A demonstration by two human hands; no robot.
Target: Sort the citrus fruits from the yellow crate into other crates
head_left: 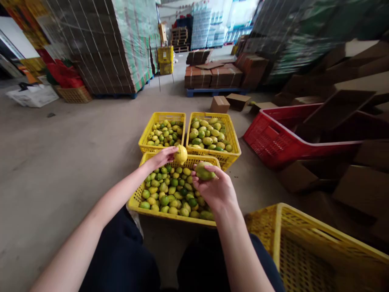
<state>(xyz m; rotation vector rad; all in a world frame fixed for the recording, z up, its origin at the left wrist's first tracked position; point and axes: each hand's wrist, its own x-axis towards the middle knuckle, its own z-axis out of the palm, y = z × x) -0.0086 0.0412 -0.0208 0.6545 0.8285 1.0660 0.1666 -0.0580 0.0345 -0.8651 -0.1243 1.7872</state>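
Closest, bottom edge: person's dark trouser legs point(121, 255), w/ a yellow lattice crate point(278, 231) just beside the R one. R hand point(215, 187), palm up, fingers part-curled, cradles a green fruit point(204, 171) w/ thumb over the top; fruit's above the R rear part of the front crate point(173, 216). That crate is nearly full of mixed green + yellow fruit, rim visible along the near side. L hand point(164, 157) reaches a bit farther, grip narrow, thumb + fingertips on a yellow lemon point(181, 155), held up around the front crate's far rim, well above the load. Small gap btwn the two held fruits; hands not touching.

Just beyond: rear L crate point(152, 148) and rear R crate point(233, 134), side by side w/ a thin slot btwn, both loaded w/ fruit.

Room: wide grey floor point(73, 154) on L; R side tighter, w/ a strip of floor btwn the yellow crates and the red crate point(264, 138), cardboard in + around it.

Far: small carton point(220, 104), then a blue pallet point(209, 93) w/ strapped cardboard; wrapped stack point(100, 44) to L; bottle packs point(200, 26) at back.
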